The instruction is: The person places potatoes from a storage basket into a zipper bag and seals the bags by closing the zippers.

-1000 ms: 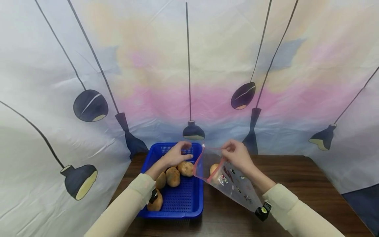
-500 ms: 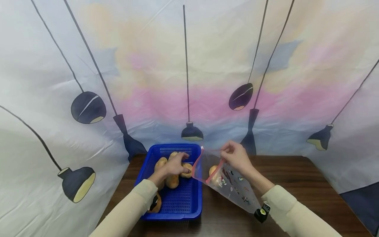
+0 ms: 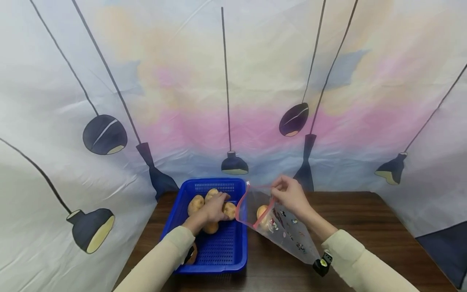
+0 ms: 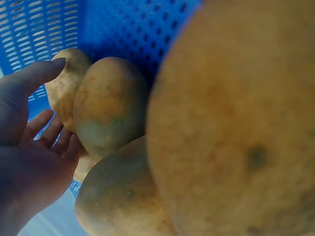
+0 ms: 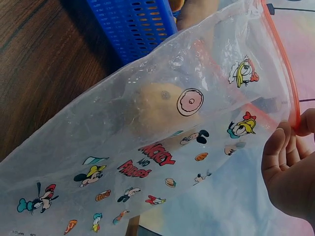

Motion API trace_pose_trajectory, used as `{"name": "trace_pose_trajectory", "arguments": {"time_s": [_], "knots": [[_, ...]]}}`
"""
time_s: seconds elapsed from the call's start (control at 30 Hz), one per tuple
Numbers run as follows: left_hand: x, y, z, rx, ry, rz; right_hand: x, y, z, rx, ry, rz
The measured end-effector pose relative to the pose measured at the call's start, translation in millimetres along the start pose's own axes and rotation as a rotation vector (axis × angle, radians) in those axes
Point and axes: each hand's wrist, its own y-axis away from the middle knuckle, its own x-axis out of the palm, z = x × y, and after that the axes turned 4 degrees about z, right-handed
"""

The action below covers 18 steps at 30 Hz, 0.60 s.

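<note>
In the head view my left hand [image 3: 214, 207] is down in the blue basket [image 3: 240, 251], over several potatoes. Its thumb and fingers lie around a potato [image 4: 69, 88] in the left wrist view, the thumb tip on its skin; how firm the hold is does not show. My right hand [image 3: 292, 197] pinches the red zip edge of a clear plastic zip bag [image 5: 157, 152] printed with cartoon figures. That bag's mouth gapes toward the basket, and one potato [image 5: 155, 105] lies inside it.
More potatoes [image 3: 196, 204] sit near the basket's left side, one partly hidden by the left wrist. The basket stands on a dark wooden table [image 3: 357, 227]. Behind hangs a cloth backdrop [image 3: 182, 93] with printed lamps.
My left hand has moved down and left from near the bag's mouth into the potatoes. Some potatoes shifted. My right hand keeps its pinch on the bag.
</note>
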Motion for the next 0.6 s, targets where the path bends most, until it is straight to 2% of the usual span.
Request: {"name": "trace_pose_trajectory", "arguments": {"time_s": [0.07, 0.27, 0.6], "knots": [[1.4, -0.6, 0.7, 0.021, -0.069, -0.003, -0.2, 0.5, -1.0, 0.003, -0.005, 0.000], [5.0, -3.3, 4.1, 0.016, -0.158, -0.017, 1.1, 0.3, -2.4, 0.021, -0.001, -0.002], [1.8, -4.5, 2.9, 0.016, -0.161, -0.038, -0.7, 0.7, -5.8, 0.017, -0.013, -0.002]]}}
